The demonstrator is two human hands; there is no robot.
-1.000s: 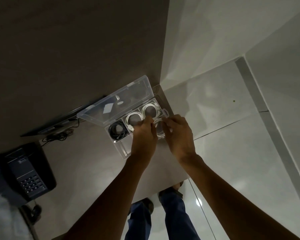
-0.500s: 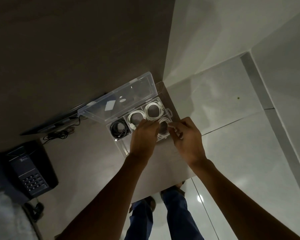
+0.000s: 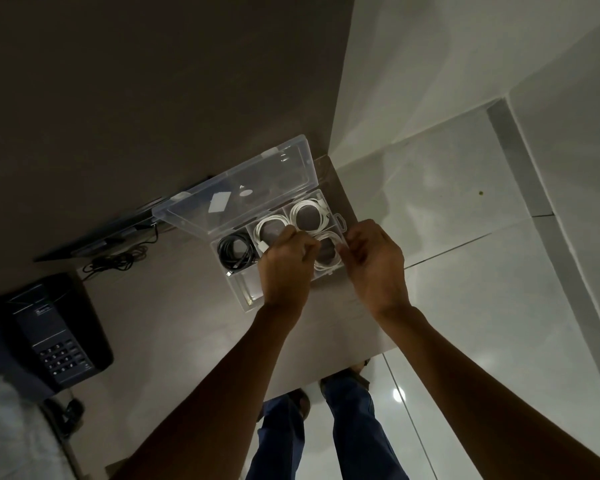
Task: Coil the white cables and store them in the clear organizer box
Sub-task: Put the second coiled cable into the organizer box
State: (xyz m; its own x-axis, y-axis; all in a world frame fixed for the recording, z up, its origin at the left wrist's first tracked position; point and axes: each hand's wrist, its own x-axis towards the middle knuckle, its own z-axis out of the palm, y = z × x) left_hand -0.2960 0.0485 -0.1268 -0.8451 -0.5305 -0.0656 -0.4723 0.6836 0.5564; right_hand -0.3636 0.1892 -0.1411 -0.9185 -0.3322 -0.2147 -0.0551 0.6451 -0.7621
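The clear organizer box (image 3: 243, 292) lies on the table with its lid (image 3: 236, 192) swung open toward the wall. Two white coiled cables (image 3: 309, 213) (image 3: 269, 226) fill the far compartments. A black coiled cable (image 3: 234, 252) sits in the left one. A third white coil (image 3: 326, 252) rests in the near right compartment between my hands. My left hand (image 3: 284, 268) has its fingers pinched on the coil's left side. My right hand (image 3: 373, 261) pinches its right side at the box rim.
A black desk phone (image 3: 49, 337) sits at the left of the table. A dark flat device (image 3: 94, 237) with tangled black wires (image 3: 115, 261) lies against the wall. The table's right edge (image 3: 361, 237) runs just past the box, above tiled floor.
My hands have shifted slightly apart over the near right compartment, leaving more of the third white coil showing between them. The view has drifted a little.
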